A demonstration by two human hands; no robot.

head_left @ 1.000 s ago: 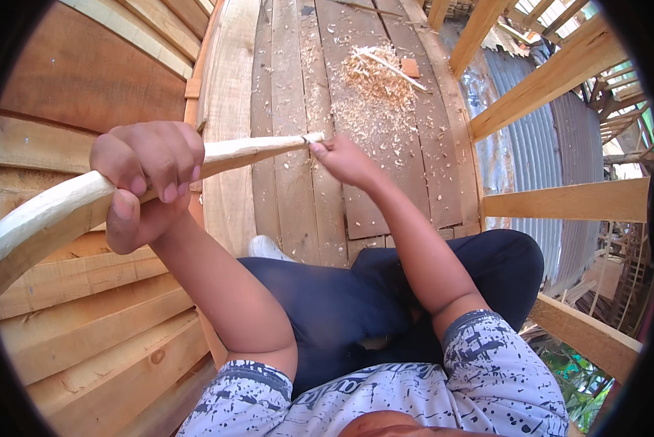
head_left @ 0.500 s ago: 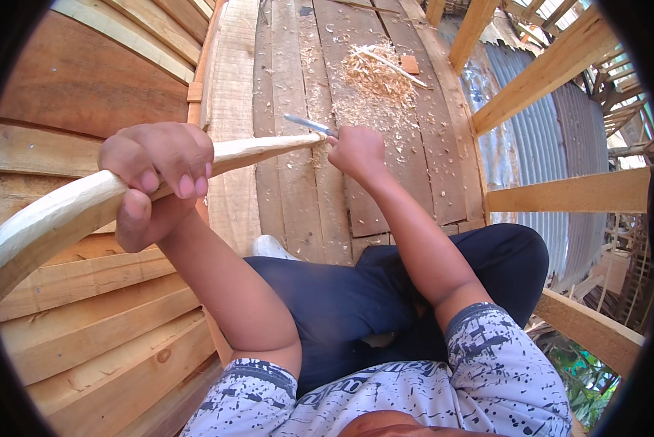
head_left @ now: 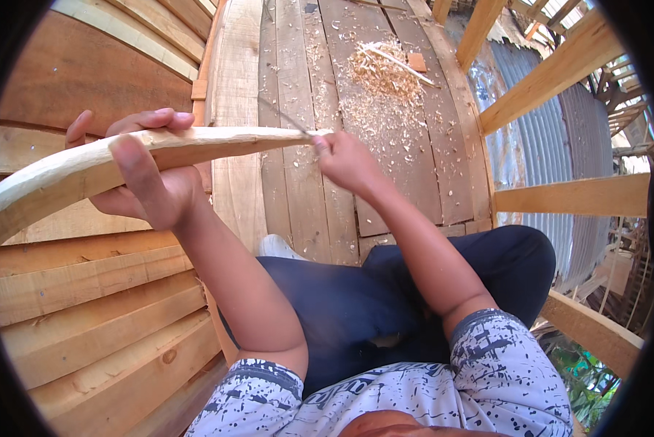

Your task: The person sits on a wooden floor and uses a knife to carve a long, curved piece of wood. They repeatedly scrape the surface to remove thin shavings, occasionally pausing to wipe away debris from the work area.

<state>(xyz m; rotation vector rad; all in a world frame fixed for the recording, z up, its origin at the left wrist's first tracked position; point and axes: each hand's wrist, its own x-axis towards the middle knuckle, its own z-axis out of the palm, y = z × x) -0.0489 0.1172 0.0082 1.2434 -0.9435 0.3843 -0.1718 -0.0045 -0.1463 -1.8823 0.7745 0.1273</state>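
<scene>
A long, pale, curved piece of carved wood [head_left: 229,144] runs from the left rim to the middle, its thin end towards the right. My left hand [head_left: 156,186] holds it from underneath, thumb on the near side and fingertips showing over the far side. In my right hand [head_left: 347,162] is a knife [head_left: 289,119], gripped at the wood's thin tip. Its narrow blade points away and to the left, edge-on and faint. My right fingers wrap the handle, which is hidden, and lie at or beside the tip; whether they touch the wood I cannot tell.
Wood shavings [head_left: 385,76] lie heaped on the plank floor [head_left: 385,189], with a thin pale stick and a small reddish block [head_left: 416,63] beside them. Board walling [head_left: 101,284] rises at left. Wooden rails [head_left: 571,195] and corrugated metal sheets [head_left: 527,109] are at right.
My left hand has turned from over the wood to under it, and the wood has rolled and risen slightly. My right hand has shifted a little left, the knife blade now angled edge-on.
</scene>
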